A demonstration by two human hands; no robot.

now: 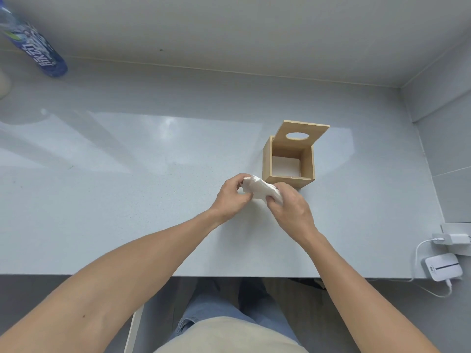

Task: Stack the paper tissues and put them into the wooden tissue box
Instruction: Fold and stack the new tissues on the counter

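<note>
table (127, 200) pale, glossy | wooden tissue box (289, 179) lid up, white tissue inside | left hand (230, 197), right hand (290, 207) both pinching tissue stack (262, 190) beside box | risk: loose, uneven pinch fans sheets, snagging rim

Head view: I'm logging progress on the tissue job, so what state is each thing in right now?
Wooden tissue box: upright, open.
Lid: swung up behind the box.
Tissues in box: white layer at the bottom.
Tissue stack: held off the counter.
Left hand: gripping the stack.
Right hand: gripping the stack.
Bottle: upright.
</note>
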